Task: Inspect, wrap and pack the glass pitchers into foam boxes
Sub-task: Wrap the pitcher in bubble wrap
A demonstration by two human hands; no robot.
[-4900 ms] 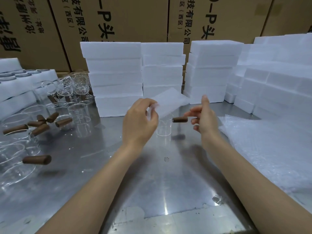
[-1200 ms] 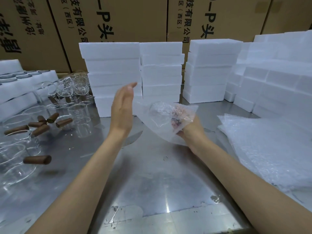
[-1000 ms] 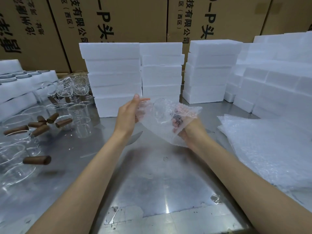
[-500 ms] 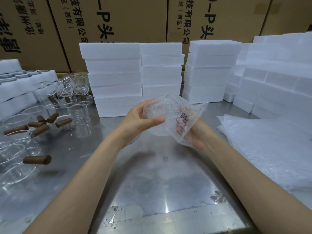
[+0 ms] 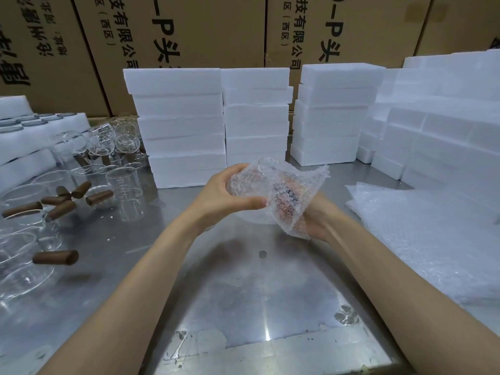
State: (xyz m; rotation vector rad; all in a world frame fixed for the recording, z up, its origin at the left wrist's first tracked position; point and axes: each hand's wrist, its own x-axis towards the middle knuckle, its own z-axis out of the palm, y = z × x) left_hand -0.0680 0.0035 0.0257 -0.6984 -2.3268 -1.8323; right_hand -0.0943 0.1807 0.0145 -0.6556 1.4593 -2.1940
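Bubble wrap (image 5: 281, 193) now tighter around pitcher (image 5: 243, 182)

Glass pitcher (image 5: 244, 185) – swathed in bubble wrap (image 5: 286, 196), held above table, tilted.

One head-worn wide-angle camera looked forward and down from close above the counter (image 5: 243, 293), facing stacked foam boxes (image 5: 176, 125) and cardboard cartons (image 5: 211, 31) behind.
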